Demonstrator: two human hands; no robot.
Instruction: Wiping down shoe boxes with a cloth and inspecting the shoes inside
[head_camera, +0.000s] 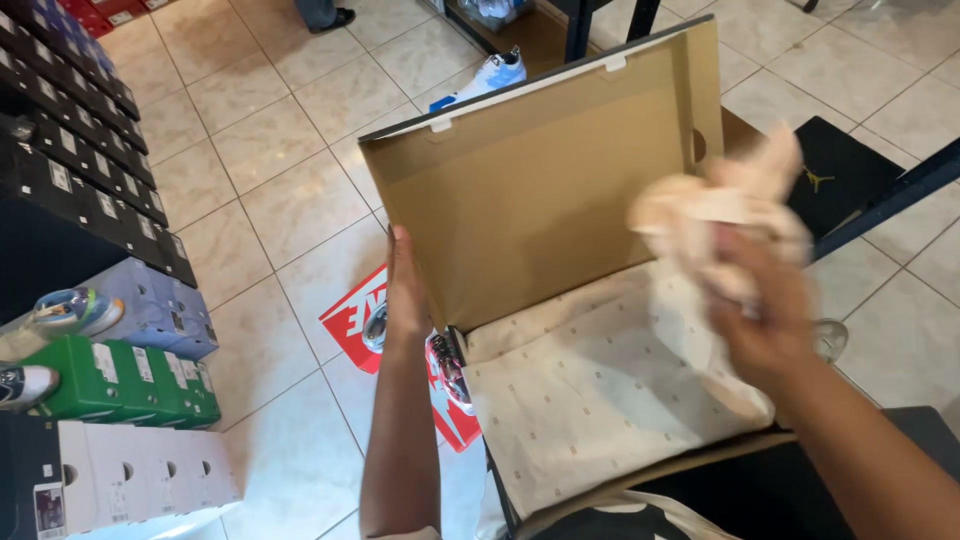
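Above the tiled floor (300, 200), your left hand (405, 290) grips the left edge of the open box (530, 190), while your right hand (765, 320) clutches crumpled paper (715, 215) over its right side.

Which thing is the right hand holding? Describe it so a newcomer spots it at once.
Find the open cardboard shoebox in the middle, steadied by the left hand. Above its right side, the right hand grips a crumpled paper wad. Unlike the flat patterned tissue lining the box, it is bunched and lifted.
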